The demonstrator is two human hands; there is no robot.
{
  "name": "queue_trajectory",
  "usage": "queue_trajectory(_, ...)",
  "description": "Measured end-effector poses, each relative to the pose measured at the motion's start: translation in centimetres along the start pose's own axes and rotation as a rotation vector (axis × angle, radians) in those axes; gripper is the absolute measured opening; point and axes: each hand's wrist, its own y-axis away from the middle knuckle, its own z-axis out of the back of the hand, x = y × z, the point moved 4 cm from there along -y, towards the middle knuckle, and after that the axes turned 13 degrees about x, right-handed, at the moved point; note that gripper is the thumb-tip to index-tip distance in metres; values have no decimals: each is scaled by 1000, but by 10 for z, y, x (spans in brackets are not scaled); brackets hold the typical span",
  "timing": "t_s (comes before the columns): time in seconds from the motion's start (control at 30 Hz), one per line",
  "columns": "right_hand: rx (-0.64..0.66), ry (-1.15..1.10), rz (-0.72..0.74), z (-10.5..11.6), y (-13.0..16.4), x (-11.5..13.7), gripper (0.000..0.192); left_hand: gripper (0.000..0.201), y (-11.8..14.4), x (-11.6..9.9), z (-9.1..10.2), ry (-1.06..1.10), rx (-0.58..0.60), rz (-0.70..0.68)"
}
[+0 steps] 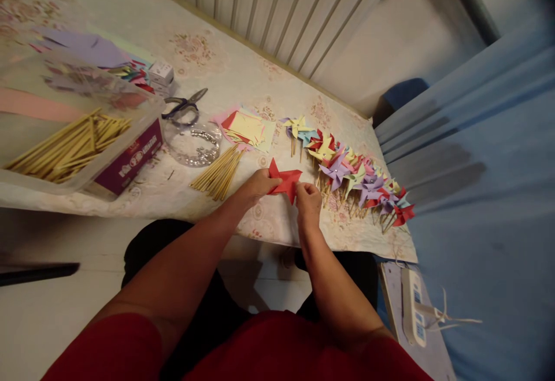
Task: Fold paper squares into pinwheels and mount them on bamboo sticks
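left hand (260, 185) grips red paper (286, 182) by one side; right hand (309, 199) pinches its opposite edge. paper sits above tablecloth (280, 222), between sticks (218, 174) at left and pinwheels (336, 170) at right. scissors (187, 107) farther left.

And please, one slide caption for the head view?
Left hand and right hand hold a red paper pinwheel beside a cluster of colourful pinwheels.

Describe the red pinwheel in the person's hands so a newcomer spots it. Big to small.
Find the flower-print tablecloth, then the gap between the bundled sticks and the pinwheel cluster. There the left hand and right hand hold the red paper pinwheel. Unlike the cluster's, it is in hand, with no stick showing.
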Motion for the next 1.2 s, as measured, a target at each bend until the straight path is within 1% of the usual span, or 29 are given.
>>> queue_trajectory(0.07, -95, 9, 32, 17, -7, 4, 41, 6, 2, -2, 0, -8, 31, 4)
queue_trajectory(0.13, -70, 21, 96, 30, -17, 15, 55, 8, 4, -4, -1, -26, 57, 22)
queue_trajectory(0.2, 67, 60, 157, 38, -27, 28, 61, 10, 6, -6, -2, -63, 86, 53)
queue_trajectory(0.27, 278, 140, 195, 37, -35, 40, 56, 10, 7, -8, -3, -110, 120, 77)
queue_trajectory(0.33, 486, 226, 211, 31, -39, 48, 49, 8, 8, -9, -5, -156, 139, 78)
queue_trajectory(0.4, 647, 316, 215, 22, -41, 53, 41, 7, 8, -9, -5, -202, 152, 64)
queue_trajectory(0.47, 748, 407, 203, 12, -40, 56, 32, 8, 7, -8, -5, -252, 169, 46)
queue_trajectory(0.53, 800, 490, 175, 4, -39, 58, 24, 8, 6, -6, -3, -313, 172, 36)
queue_trajectory(0.6, 829, 543, 146, -1, -37, 59, 22, 5, 4, -4, 0, -374, 153, 34)
queue_trajectory(0.67, 847, 553, 130, -4, -35, 60, 24, 4, 2, -1, 3, -406, 139, 33)
queue_trajectory(0.8, 862, 545, 113, -5, -34, 61, 25, 6, 0, 2, 5, -401, 142, 30)
queue_trajectory(0.93, 890, 536, 109, -5, -34, 59, 23, 8, 1, 1, 3, -375, 170, 37)
queue_trajectory(1.07, 889, 466, 84, -3, -35, 53, 23, 9, 4, -3, -1, -238, 164, 76)
queue_trajectory(1.13, 849, 404, 61, -1, -37, 48, 24, 9, 6, -6, -2, -112, 142, 96)
queue_trajectory(1.2, 777, 336, 36, 1, -40, 44, 26, 9, 8, -8, -3, 35, 120, 94)
